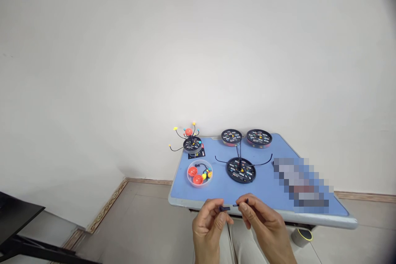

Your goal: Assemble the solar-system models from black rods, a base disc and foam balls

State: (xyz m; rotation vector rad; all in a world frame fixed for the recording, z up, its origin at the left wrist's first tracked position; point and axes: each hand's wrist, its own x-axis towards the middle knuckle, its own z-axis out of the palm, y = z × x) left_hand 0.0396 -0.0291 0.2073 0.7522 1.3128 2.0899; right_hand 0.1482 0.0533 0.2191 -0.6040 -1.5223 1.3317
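Note:
Just over the table's front edge, my left hand [208,225] pinches a short black plastic connector [227,208]. My right hand [262,222] pinches a thin black rod [236,205], its tip close to the connector; a small gap seems to part them. Beyond the hands stands a round black base [232,176] printed with small planets, with several curved black arms [261,163] rising from its centre post. To its left, a clear round tub [188,179] holds two red half-shells [198,179], small coloured balls [208,174] and a black arm piece.
A built solar system model [192,145] stands at the back left, on a dark printed card [196,154]. Two lidded round tubs [231,137] [259,137] sit at the back. A pixelated object [301,185] lies at right on the blue table [181,189]; a wall rises behind.

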